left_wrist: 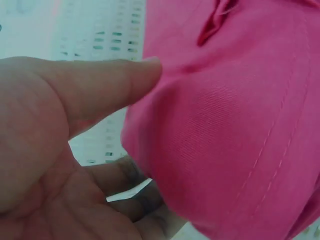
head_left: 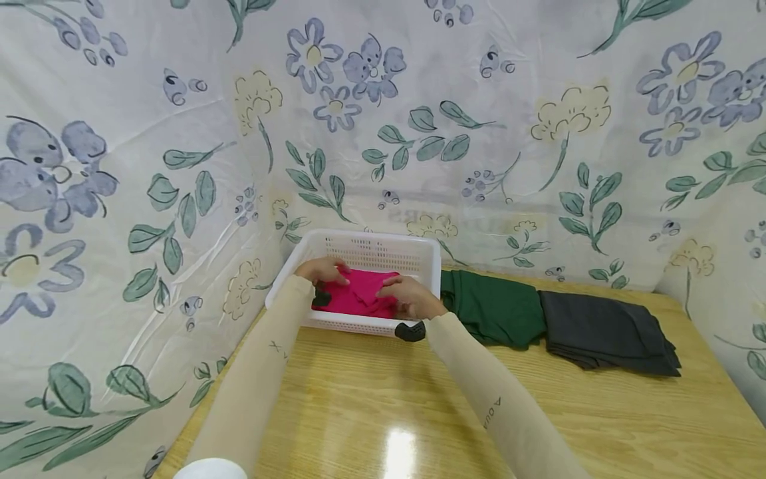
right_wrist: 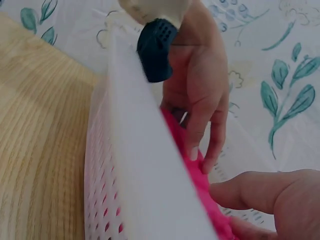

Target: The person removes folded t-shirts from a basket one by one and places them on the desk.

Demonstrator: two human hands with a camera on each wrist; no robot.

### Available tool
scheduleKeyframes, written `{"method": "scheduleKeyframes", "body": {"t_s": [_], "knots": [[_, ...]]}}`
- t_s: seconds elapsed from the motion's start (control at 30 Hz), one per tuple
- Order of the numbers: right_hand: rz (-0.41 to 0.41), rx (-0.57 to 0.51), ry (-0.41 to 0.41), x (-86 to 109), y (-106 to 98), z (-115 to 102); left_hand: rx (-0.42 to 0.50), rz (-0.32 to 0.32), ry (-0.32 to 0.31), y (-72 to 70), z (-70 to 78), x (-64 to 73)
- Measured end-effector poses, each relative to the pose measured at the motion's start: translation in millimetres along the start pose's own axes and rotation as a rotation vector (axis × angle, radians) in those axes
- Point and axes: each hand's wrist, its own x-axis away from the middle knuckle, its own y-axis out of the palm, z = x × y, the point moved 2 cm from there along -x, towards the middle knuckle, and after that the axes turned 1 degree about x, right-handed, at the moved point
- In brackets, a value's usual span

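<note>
A bright pink folded garment point(head_left: 363, 291) lies in the white plastic basket point(head_left: 413, 243). Its double row of stitching shows in the left wrist view; what kind of garment it is cannot be told. My left hand point(head_left: 325, 269) is at its left side, with a straight thumb point(left_wrist: 120, 85) by the top edge and the other fingers, loosely bent, against its side. Over the basket's right part, my right hand point(head_left: 413, 296) touches the garment's right end with fingers extended. Part of the right hand's fingers is hidden by cloth and basket wall in the right wrist view.
To the right of the basket, a folded green garment point(head_left: 493, 309) lies on the wooden table point(head_left: 359, 392), and beside it a folded dark grey garment point(head_left: 607, 329). A flower-printed sheet point(head_left: 419, 166) hangs behind and at both sides.
</note>
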Motion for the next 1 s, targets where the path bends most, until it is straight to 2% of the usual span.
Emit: {"method": "scheduleKeyframes", "body": {"t_s": [0.17,0.33,0.5,0.6,0.77,0.83,1.0], "knots": [[-0.003,0.051,-0.010,2.1,3.6,1.9,0.070,-0.010,-0.009,2.7,-1.2,2.3],[0.017,0.123,-0.082,3.2,5.7,2.7,0.037,-0.022,0.018,2.9,-1.0,2.8],[0.029,0.137,-0.141,3.1,6.8,4.6,0.021,-0.024,0.025,2.1,0.5,4.5],[0.055,0.150,-0.174,3.0,6.8,5.0,0.042,-0.002,0.020,0.5,1.8,8.7],[0.115,0.256,-0.276,5.7,6.6,2.3,0.089,0.045,0.016,-4.1,2.8,16.5],[0.143,0.309,-0.318,7.0,6.0,0.9,0.106,0.064,0.024,-5.9,3.1,18.5],[0.184,0.353,-0.382,10.9,2.8,-3.2,0.128,0.104,0.056,-9.8,6.0,23.5]]}}
